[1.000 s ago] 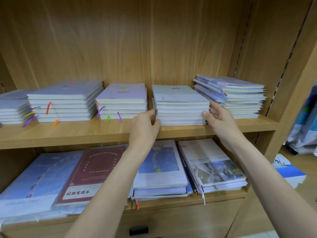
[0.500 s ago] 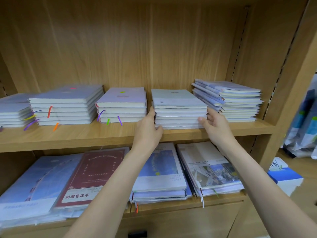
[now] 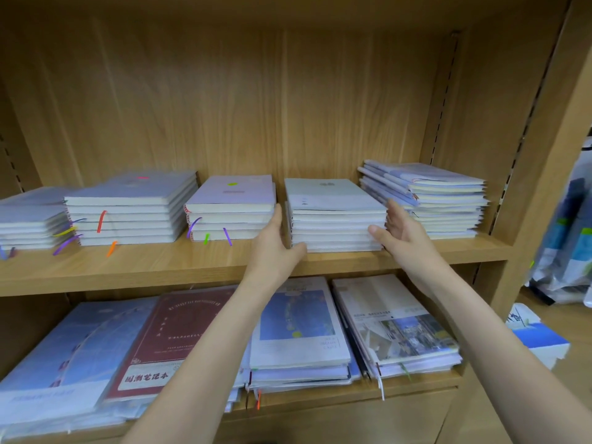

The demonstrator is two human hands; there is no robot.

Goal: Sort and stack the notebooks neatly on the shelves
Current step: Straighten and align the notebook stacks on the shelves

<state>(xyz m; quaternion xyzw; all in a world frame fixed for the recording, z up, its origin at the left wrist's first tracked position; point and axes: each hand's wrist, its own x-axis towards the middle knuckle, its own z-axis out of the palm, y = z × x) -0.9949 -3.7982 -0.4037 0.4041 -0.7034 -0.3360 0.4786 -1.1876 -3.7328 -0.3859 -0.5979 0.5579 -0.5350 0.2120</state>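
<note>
Pale-grey notebook stack (image 3: pixel 333 216), centre-right of frame on upper shelf (image 3: pixel 160 267), sits btwn your left hand (image 3: pixel 275 248) and right hand (image 3: pixel 397 232). Both flat, fingers straight, gripping nothing; contact w/ sides looks likely, hard to confirm. Uneven squeeze could skew it into the slanted blue pile (image 3: pixel 426 197).

Bright and even, with soft light from the front and above, dark shade under the upper shelf (image 3: pixel 134 277) and in the top corners, no glare, bent and stretched lines near the edges, a little fuzzy all over, most blurred on the bags (image 3: pixel 563 238) at far right.
</note>
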